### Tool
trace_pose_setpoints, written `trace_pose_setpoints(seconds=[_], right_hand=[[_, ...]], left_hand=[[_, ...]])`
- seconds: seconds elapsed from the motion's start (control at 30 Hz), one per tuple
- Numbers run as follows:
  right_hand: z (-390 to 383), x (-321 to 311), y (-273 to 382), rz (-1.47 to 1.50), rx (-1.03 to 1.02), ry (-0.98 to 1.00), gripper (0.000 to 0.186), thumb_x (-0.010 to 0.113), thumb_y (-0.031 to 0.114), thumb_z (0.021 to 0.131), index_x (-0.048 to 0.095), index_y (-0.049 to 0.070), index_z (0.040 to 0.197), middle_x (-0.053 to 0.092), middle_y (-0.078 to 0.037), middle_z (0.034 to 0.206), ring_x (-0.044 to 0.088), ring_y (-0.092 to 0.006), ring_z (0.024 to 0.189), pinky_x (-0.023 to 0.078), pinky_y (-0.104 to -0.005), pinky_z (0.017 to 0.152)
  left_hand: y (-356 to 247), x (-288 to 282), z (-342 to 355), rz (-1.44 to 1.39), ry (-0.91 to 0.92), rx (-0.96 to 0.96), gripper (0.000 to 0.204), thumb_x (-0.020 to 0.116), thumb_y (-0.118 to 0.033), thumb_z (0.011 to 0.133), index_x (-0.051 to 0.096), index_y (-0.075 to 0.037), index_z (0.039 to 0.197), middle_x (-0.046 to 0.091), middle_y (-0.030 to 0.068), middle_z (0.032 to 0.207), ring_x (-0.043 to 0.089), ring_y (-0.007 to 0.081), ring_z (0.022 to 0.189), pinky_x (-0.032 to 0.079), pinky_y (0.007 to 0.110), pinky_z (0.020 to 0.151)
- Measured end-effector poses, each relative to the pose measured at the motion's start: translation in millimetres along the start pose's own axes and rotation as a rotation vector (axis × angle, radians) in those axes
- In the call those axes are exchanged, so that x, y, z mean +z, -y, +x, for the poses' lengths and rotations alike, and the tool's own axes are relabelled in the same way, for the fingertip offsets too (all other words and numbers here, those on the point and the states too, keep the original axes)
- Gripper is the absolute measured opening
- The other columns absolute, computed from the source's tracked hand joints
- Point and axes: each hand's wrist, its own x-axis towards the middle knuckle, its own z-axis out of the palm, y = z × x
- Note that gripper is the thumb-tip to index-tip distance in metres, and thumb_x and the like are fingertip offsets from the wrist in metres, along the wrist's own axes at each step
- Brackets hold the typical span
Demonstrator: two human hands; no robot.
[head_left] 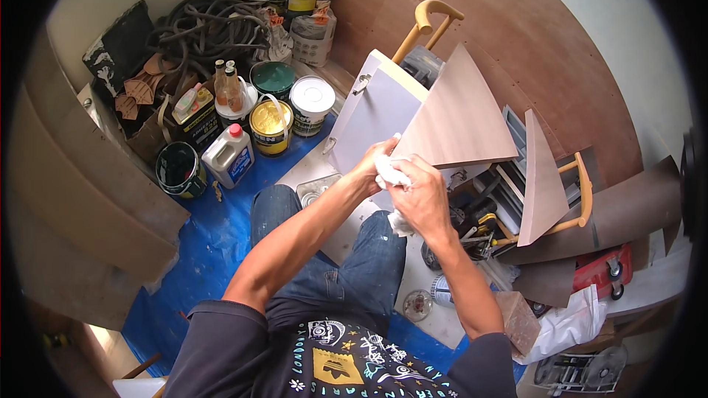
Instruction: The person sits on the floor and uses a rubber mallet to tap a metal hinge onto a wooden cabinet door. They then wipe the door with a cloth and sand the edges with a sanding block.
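My left hand and my right hand meet in front of me, both closed on a crumpled white cloth that hangs down between them. Just behind them is a triangular pale wooden board, its lower left corner close to my fingers; whether they touch it is unclear. A white cabinet-like panel with metal hinges stands behind the board, with a curved yellow wooden piece rising above it. A second, narrow wooden offcut leans to the right.
Paint buckets, a white jug and coiled hoses crowd the back left. Curved panels line the left wall. Blue sheeting covers the floor. Tools, a red dolly and a white bag lie at right.
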Motion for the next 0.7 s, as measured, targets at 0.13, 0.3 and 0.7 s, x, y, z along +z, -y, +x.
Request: trace_pose_setpoints(seconds=[0.13, 0.3, 0.7], right_hand=[[3.5, -0.9, 2.4, 0.085, 0.006, -0.002, 0.021, 0.078, 0.007, 0.08, 0.075, 0.002, 0.1, 0.07, -0.014, 0.094, 0.07, -0.0329, 0.078, 0.056, -0.0398, 0.07], [-1.2, -8.2, -12.8, -0.051, 0.085, -0.053, 0.023, 0.079, 0.006, 0.078, 0.075, 0.002, 0.101, 0.069, -0.015, 0.094, 0.071, -0.0334, 0.08, 0.056, -0.0413, 0.071], [-33.5, -21.8, -27.6, 0.11, 0.133, -0.404, 0.034, 0.077, 0.001, 0.075, 0.074, 0.0, 0.109, 0.072, -0.013, 0.1, 0.071, -0.0309, 0.089, 0.057, -0.0376, 0.078]], left_hand=[[3.2, -15.4, 6.3, 0.006, 0.033, -0.017, 0.04, 0.052, -0.041, 0.108, 0.063, -0.003, 0.107, 0.07, 0.0112, 0.085, 0.07, 0.0239, 0.067, 0.059, 0.039, 0.058], [-6.5, 12.4, -10.6, 0.068, -0.102, 0.012, 0.039, 0.054, -0.04, 0.107, 0.062, -0.002, 0.109, 0.07, 0.0113, 0.093, 0.072, 0.0255, 0.08, 0.061, 0.043, 0.069], [-18.7, -14.6, -9.6, 0.198, 0.022, 0.059, 0.046, 0.046, -0.039, 0.108, 0.057, -0.002, 0.135, 0.066, 0.0136, 0.129, 0.067, 0.0273, 0.114, 0.059, 0.043, 0.093]])
